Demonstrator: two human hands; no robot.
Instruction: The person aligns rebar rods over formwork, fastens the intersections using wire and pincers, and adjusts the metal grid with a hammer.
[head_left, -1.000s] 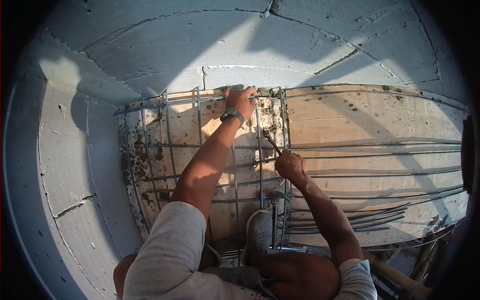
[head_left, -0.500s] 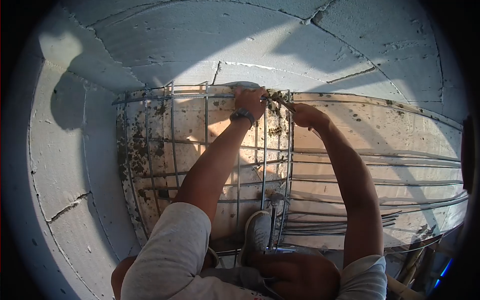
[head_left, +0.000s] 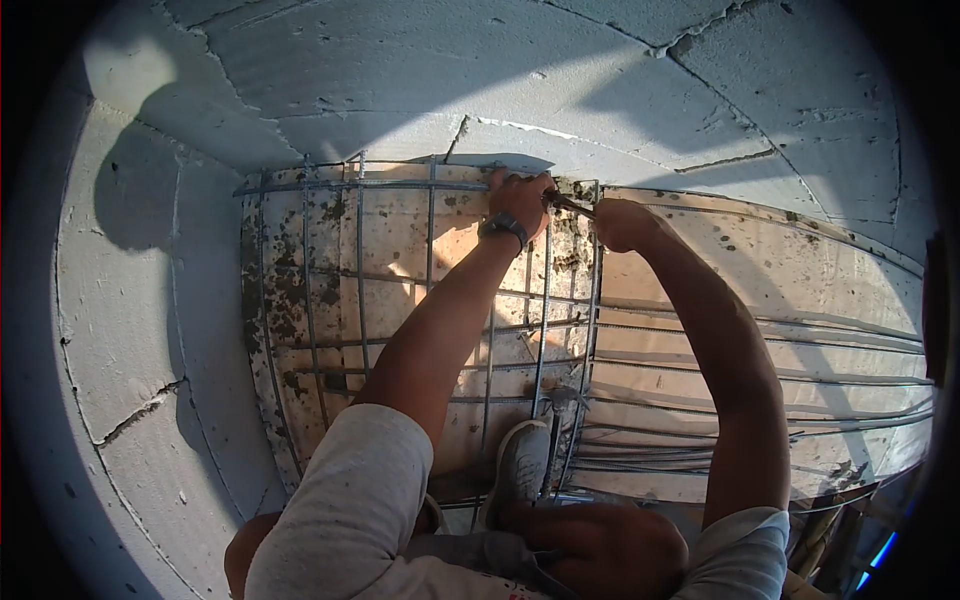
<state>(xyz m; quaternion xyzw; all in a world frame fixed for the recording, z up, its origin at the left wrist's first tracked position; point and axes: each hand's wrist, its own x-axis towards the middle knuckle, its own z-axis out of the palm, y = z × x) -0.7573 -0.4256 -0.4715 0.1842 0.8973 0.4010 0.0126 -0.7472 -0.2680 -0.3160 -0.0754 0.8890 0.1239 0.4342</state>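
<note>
Steel bar grid (head_left: 431,240) is laid beside block wall (head_left: 380,65). Near wall, grid's edge is touched by left hand (head_left: 518,198), fingers bent, grip hidden; tool (head_left: 573,206) is clasped in right hand's (head_left: 622,225) closed fingers. Bars judged stiff, best held near crossings.

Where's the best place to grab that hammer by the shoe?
Probably mid-handle, from above and the right: the hammer's head is at the far end, its slim handle runs back toward the person, and the shoe crowds its left. Bars run close on the right, so reach carefully.
</note>
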